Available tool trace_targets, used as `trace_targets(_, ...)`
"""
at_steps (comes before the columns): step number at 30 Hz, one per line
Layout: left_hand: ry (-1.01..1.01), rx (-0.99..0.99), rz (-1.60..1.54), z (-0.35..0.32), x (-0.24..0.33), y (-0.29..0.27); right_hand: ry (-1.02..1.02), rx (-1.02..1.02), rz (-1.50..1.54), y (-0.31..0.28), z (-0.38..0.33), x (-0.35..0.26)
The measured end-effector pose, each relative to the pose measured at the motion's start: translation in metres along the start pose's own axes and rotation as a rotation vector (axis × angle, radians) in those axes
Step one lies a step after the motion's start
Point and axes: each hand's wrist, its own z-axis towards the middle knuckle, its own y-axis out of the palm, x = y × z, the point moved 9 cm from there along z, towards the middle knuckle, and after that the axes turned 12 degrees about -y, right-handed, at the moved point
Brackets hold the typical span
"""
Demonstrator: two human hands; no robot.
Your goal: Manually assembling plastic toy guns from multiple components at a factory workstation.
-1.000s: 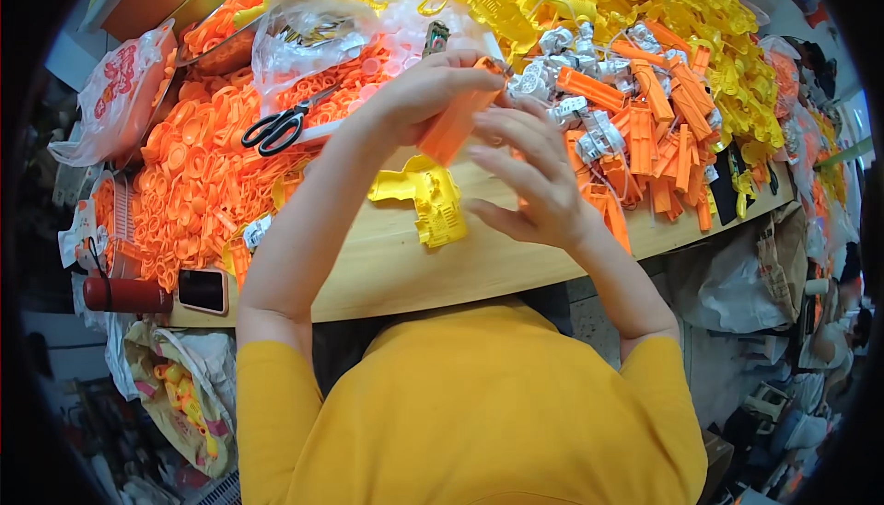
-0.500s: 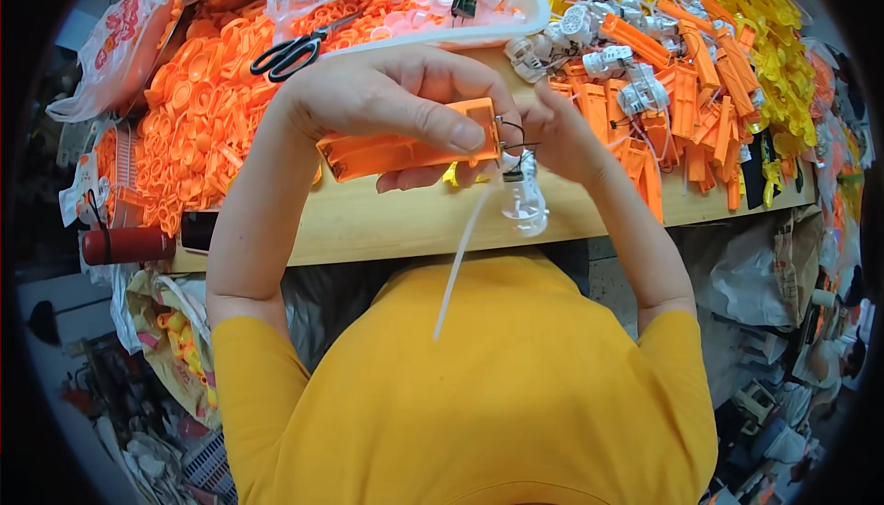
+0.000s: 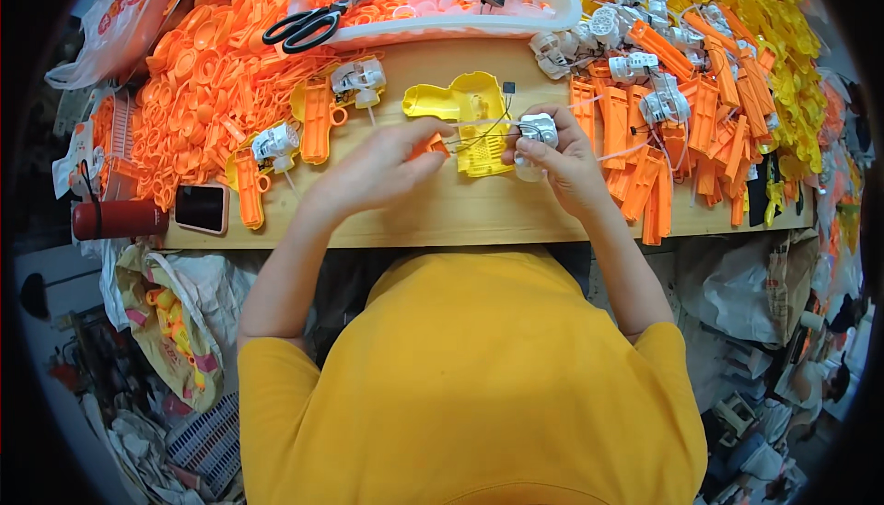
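Center-left, left hand (image 3: 382, 169) pinched an orange part (image 3: 436, 144), mostly hidden by the fingers. Center, yellow half-shell (image 3: 470, 104) lay on the tabletop (image 3: 414, 220), thin dark wires (image 3: 488, 136) crossing over it. Center-right, right hand (image 3: 571, 169) gripped a white unit (image 3: 538, 127). Wires looked fragile; holding both parts close, leads slack and untangled, likely worked best.

There's room for my left hand (image 3: 385, 169) or right hand (image 3: 564, 162) over the bare tabletop (image 3: 451, 220) nearest me, and along the strip between yellow shell (image 3: 479, 160) and white tray (image 3: 451, 24). Wires (image 3: 486, 136) cross the gap between my hands, while the orange heap (image 3: 649, 160) blocks my right (two orange holders (image 3: 316, 123) crowd my left).
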Motion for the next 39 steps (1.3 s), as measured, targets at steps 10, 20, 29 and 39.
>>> trace_targets(10,-0.080,0.065,-0.323,-0.011,-0.007,0.038,-0.111,0.081,-0.369,0.002,0.010,0.000)
trace_targets(20,-0.009,-0.052,-0.693,-0.012,-0.004,0.051,-0.629,-0.043,-1.003,0.026,0.002,-0.041)
trace_targets(29,0.073,0.310,-0.175,-0.019,0.020,0.014,-0.561,-0.356,-0.568,0.036,-0.003,-0.029)
trace_targets(39,0.225,0.419,-0.175,-0.007,0.025,0.024,-0.062,-0.200,0.036,0.024,-0.006,0.006)
